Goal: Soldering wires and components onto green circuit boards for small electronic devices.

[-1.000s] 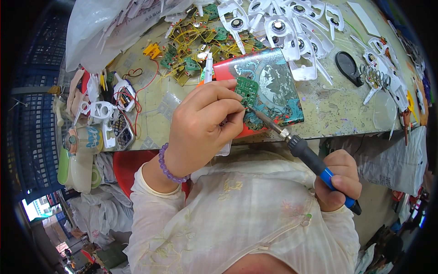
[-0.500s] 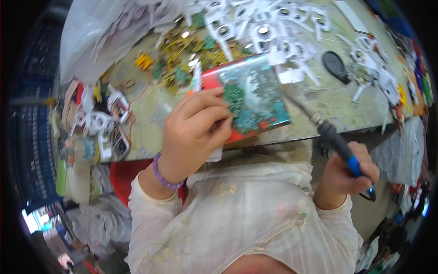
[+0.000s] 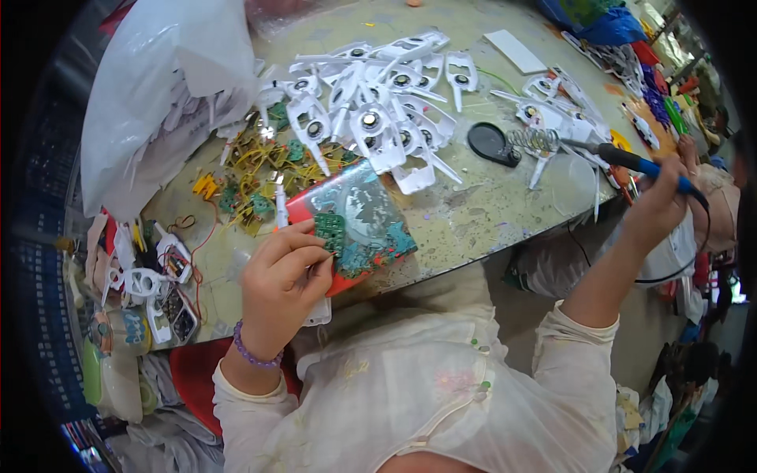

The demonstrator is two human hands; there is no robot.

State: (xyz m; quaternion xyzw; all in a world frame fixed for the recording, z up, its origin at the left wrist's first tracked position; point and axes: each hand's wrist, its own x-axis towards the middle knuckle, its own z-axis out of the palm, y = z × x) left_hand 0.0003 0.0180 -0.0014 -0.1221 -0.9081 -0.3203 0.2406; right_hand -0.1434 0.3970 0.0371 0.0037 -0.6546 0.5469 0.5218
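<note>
My left hand (image 3: 282,272), with a purple bead bracelet at its wrist, pinches a small green circuit board (image 3: 329,230) between thumb and fingers. The board is over a worn red and grey flat slab (image 3: 364,206) whose surface is scuffed and speckled. Out to the right, my right hand (image 3: 664,195) is wrapped round the black and blue handle of a soldering iron (image 3: 623,158). The iron's tip end points left into a wire coil holder (image 3: 535,140), which stands by a black oval base (image 3: 490,143).
White plastic housings (image 3: 371,118) lie heaped at the far middle. Left of them is a tangle of yellow-wired green boards (image 3: 272,169), beside a big clear bag (image 3: 165,94). More white parts (image 3: 146,284) lie at the left edge. The iron's cord (image 3: 694,252) hangs at right.
My right hand has moved the soldering iron right and away, from near the slab to the coil holder. The view has turned; my left hand still pinches the circuit board.
</note>
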